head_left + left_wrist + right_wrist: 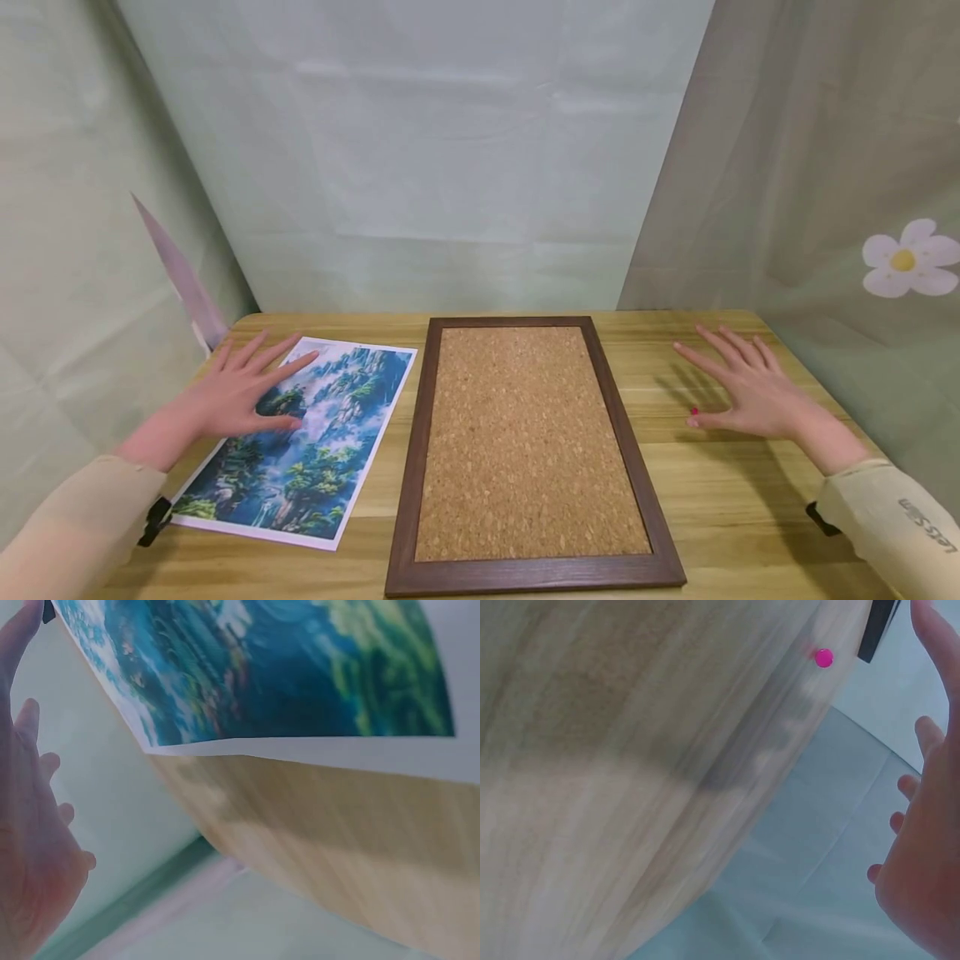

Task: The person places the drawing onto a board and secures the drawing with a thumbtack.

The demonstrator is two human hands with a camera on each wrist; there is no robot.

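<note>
landscape print [307,442] lying flat on table, left of cork board [528,442]

Both hands, left [240,392] and right [742,387], are stretched forward, palms down, fingers straight and spread.

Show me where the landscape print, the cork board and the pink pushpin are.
landscape print [322,467], head view, lower middle of the picture.
cork board [525,442], head view, middle of the cork.
pink pushpin [823,658], right wrist view, its round head.

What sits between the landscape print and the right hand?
The cork board in its dark wooden frame, then bare table; head view shows it. A pink pushpin lies by the right hand.
</note>
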